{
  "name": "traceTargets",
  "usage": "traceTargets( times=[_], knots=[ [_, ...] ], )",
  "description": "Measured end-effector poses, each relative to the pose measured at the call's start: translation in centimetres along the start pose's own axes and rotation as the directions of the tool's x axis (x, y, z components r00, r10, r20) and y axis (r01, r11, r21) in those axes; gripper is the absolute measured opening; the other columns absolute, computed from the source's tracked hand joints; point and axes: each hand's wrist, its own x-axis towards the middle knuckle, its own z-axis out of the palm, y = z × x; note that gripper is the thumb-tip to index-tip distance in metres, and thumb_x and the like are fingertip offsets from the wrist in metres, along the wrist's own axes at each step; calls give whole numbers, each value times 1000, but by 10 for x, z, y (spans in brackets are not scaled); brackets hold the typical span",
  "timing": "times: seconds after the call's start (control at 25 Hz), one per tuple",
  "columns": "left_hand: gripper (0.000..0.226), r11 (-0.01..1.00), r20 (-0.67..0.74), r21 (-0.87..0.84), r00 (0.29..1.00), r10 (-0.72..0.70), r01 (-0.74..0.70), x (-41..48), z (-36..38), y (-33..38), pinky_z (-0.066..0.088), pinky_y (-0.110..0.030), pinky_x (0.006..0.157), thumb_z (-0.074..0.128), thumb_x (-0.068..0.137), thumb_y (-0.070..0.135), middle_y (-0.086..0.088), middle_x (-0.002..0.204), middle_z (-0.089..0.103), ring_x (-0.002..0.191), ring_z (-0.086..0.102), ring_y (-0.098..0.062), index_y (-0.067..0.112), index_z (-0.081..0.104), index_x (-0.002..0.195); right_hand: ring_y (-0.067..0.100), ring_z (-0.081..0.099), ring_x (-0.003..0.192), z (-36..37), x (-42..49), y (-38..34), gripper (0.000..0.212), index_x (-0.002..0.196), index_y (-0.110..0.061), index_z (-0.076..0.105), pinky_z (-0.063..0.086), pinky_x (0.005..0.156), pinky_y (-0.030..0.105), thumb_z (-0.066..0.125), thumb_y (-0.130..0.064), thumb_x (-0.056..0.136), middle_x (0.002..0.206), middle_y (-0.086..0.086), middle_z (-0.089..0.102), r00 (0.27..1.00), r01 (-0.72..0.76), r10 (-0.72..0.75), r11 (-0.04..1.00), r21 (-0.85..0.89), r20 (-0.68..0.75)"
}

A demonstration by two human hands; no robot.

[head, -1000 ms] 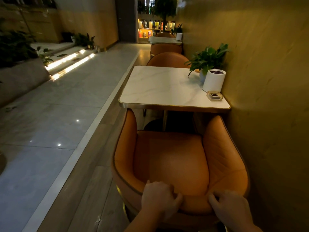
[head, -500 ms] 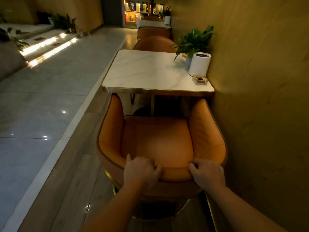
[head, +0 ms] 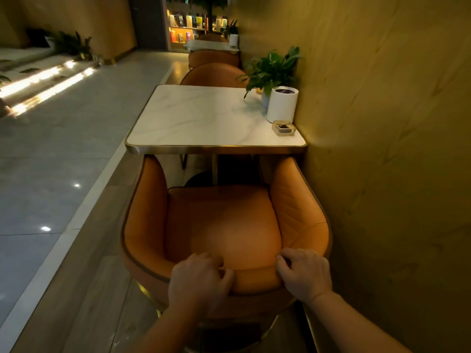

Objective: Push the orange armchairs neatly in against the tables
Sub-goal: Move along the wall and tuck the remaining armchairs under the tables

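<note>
An orange armchair (head: 219, 225) stands right in front of me, facing a white marble table (head: 198, 121) with a gold rim. Its armrest tips sit just under the table's near edge. My left hand (head: 198, 281) and my right hand (head: 303, 273) both grip the top of the chair's backrest, fingers curled over it. A second orange armchair (head: 211, 73) stands at the table's far side, and a third (head: 212, 58) sits behind it by a further table (head: 209, 44).
A yellow wall (head: 382, 149) runs close along the chair's right side. On the table near the wall stand a potted plant (head: 272, 70), a white cylinder (head: 281, 104) and a small glass ashtray (head: 283, 127). Open tiled floor (head: 51, 161) lies to the left.
The chair has slid forward toward the table, its armrests now reaching under the table's edge. My arms have stretched out further; both hands keep their hold on the backrest.
</note>
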Motion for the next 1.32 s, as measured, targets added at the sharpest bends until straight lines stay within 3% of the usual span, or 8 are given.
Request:
traceTargets(
  times=[0.32,0.44,0.56,0.76,1.0,1.12,1.2,1.32],
  knots=[
    [51,999,25,-35,1000,8,-7,6,11,6,42,-40,90,22,91,59,8,63,48,59,41,-3,27,52,66,10,58,73,1,7,11,45,92,-31,72,47,64,29,33,-53,92,80,-11,67,999,38,-38,999,-9,-17],
    [52,999,16,-42,1000,10,-9,6,11,6,44,-42,87,22,90,59,7,61,45,57,38,-4,25,48,61,9,57,74,3,8,13,38,94,-31,72,50,66,30,39,-50,95,81,-10,67,1000,25,-25,999,-24,-6],
    [52,999,-6,-45,1000,2,-2,8,14,3,46,-44,89,25,90,59,8,59,45,56,38,-5,24,47,60,9,56,73,4,7,11,39,92,-32,72,48,64,29,37,-51,95,79,-9,66,1000,10,-10,1000,-17,-19],
    [56,998,56,-60,998,-9,13,12,12,3,26,-54,112,18,86,66,10,68,53,70,49,-5,29,58,72,7,54,70,4,8,10,51,91,-33,72,47,61,28,28,-59,91,78,-11,65,1000,1,-1,1000,-28,-3],
    [55,996,65,-88,998,-27,32,11,8,1,36,-47,103,20,84,65,9,64,52,64,46,-6,27,57,67,4,51,68,3,8,6,54,89,-35,71,41,57,25,24,-61,90,76,-13,62,1000,8,-7,999,-53,2],
    [50,993,-59,-117,998,-33,26,5,9,-1,43,-33,75,30,87,62,8,58,49,56,44,-5,25,55,64,5,53,66,4,4,4,60,85,-32,72,49,58,28,20,-61,88,71,-12,62,999,4,-5,999,-32,-35],
    [50,994,-89,-112,996,1,-11,4,8,-4,29,-28,56,31,87,61,7,56,47,53,44,-7,23,50,61,4,52,63,5,4,2,62,79,-30,72,51,57,30,19,-61,87,67,-11,60,999,-3,1,999,-53,-36],
    [52,995,-82,-96,996,20,-27,7,5,-9,26,-27,52,28,86,63,6,59,51,55,47,-8,24,56,66,5,49,59,5,3,-2,62,74,-28,70,49,54,29,17,-59,87,62,-11,56,1000,-3,1,997,-74,-23]
  ],
)
